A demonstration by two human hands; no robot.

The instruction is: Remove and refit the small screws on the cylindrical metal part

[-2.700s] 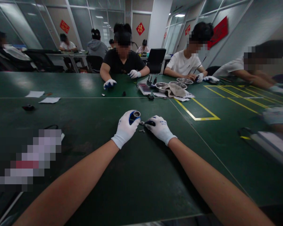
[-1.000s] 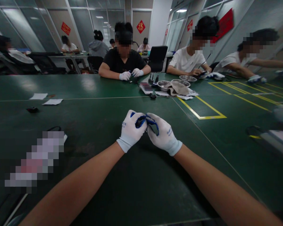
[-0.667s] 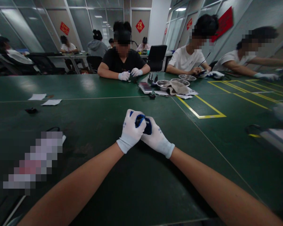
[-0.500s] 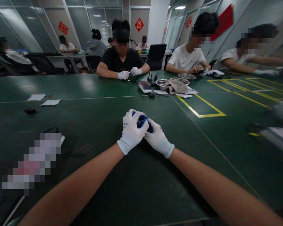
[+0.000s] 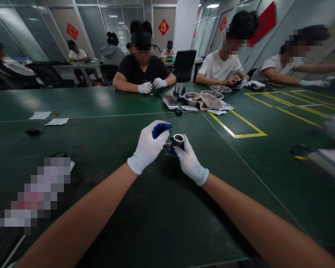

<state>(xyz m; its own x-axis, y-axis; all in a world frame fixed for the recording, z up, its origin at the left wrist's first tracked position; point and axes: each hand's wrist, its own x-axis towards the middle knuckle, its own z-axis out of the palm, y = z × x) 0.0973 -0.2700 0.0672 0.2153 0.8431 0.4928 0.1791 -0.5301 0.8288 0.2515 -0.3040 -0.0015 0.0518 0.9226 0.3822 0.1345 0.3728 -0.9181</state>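
Right hand [image 5: 188, 160] in a white glove with blue fingertips, closed around a small metal cylinder [image 5: 178, 139], open end of the cylinder facing up and showing just above the fingers. Left hand [image 5: 149, 146], gloved the same, just to the left of the cylinder, fingers loosely curled with blue tips [image 5: 161, 128] pointing toward it; holding nothing that can be made out, contact with the cylinder not clear. Small loose metal parts [image 5: 167, 153] on the green table [image 5: 162, 219] directly below the gap between both hands, too small to identify. Both bare forearms stretched forward from the near edge.

Far beyond the hands: metal bowls [image 5: 191, 98] and a crumpled cloth [image 5: 208, 100], with a few dark upright tools [image 5: 178, 90] beside them. Beyond and to the right of the right hand, yellow tape lines [image 5: 240, 124] marking a rectangle on the tabletop. Well off to the left of the left hand, two paper slips [image 5: 57, 121] and a small black object [image 5: 32, 131]. Across the table, a seated person in a black shirt [image 5: 143, 70] with gloved hands together, and further right two people in white shirts [image 5: 216, 67] bent over work.
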